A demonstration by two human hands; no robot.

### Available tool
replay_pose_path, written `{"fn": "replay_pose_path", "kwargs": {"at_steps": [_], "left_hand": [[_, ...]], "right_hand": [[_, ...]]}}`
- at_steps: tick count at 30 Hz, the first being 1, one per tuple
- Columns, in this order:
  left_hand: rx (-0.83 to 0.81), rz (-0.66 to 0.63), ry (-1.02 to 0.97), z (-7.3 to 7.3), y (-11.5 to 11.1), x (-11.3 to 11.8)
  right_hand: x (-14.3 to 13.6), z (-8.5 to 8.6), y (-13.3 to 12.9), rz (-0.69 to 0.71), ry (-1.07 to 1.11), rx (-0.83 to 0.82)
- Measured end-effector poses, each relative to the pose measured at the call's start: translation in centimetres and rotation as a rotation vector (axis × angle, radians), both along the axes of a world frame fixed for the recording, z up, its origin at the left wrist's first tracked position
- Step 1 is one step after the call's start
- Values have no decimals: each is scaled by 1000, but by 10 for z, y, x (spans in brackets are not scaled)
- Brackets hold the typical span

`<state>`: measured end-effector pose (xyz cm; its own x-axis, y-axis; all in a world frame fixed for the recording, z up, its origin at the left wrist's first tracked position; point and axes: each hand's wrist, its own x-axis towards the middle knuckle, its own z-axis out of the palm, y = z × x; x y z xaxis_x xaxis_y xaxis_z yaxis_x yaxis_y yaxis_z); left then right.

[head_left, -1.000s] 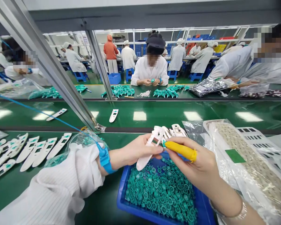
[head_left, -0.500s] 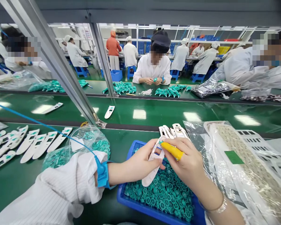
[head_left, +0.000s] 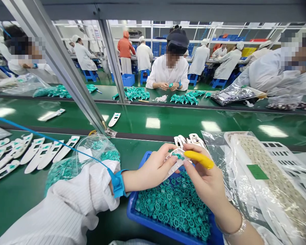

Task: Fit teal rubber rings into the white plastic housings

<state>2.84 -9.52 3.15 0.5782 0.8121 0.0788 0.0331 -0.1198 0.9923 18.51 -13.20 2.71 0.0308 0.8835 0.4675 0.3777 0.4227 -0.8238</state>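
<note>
My left hand [head_left: 154, 168] is closed around a white plastic shell [head_left: 175, 165], which I hold tilted above the bin. A small teal button piece [head_left: 177, 156] sits in the shell near its upper end. My right hand [head_left: 206, 185], with a yellow cover on one finger, pinches the shell's upper right edge. Underneath both hands is a blue bin [head_left: 153, 227] full of loose teal button pieces [head_left: 177, 207]. The lower part of the shell is hidden behind my left fingers.
White shells with teal pieces [head_left: 42, 154] lie at left beside a clear bag of teal pieces [head_left: 108, 156]. More shells [head_left: 193, 139] lie behind my hands. Plastic-wrapped parts [head_left: 275, 183] lie at right. A conveyor [head_left: 135, 119] runs across; a co-worker [head_left: 168, 73] sits beyond it.
The shell has turned and tipped in my hands, so the teal piece shows more fully. My right hand has shifted slightly right. Shells on the conveyor have moved left.
</note>
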Motion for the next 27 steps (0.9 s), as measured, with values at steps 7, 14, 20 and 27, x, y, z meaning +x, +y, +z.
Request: {"fn": "replay_pose_path", "kwargs": {"at_steps": [7,14,20,27], "left_hand": [[109,61,101,-2,-1,2],[275,93,142,-6,-5,6],[284,117,154,-10,-4,6],[334,136,166,-14,-6,6]], "right_hand": [[0,-2,1,128,76,-225],[2,-5,-1,-19,-107,-86],[0,-1,-3,-6,-88,-56],[-3,-2,0,-9,-109,-86]]}}
